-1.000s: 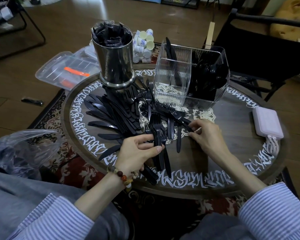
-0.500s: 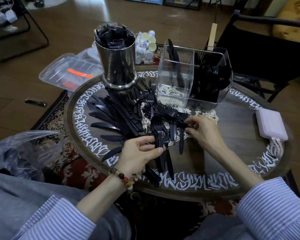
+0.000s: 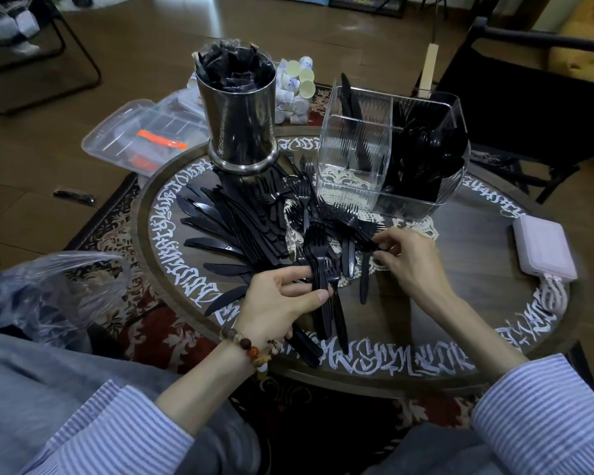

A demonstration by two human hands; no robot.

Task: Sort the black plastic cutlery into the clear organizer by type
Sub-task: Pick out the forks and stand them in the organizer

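- My left hand (image 3: pixel 282 305) covers the middle of the fork bundle (image 3: pixel 318 265) it grips, so I cannot count the forks.
- My right hand (image 3: pixel 405 265) hides its own fingertips among the loose forks (image 3: pixel 348 221).
- The organizer's right compartment (image 3: pixel 426 156) is a dark mass; single pieces cannot be told apart.
- The metal canister (image 3: pixel 240 114) hides the knives behind its base.
- My sleeves run off the bottom edge.
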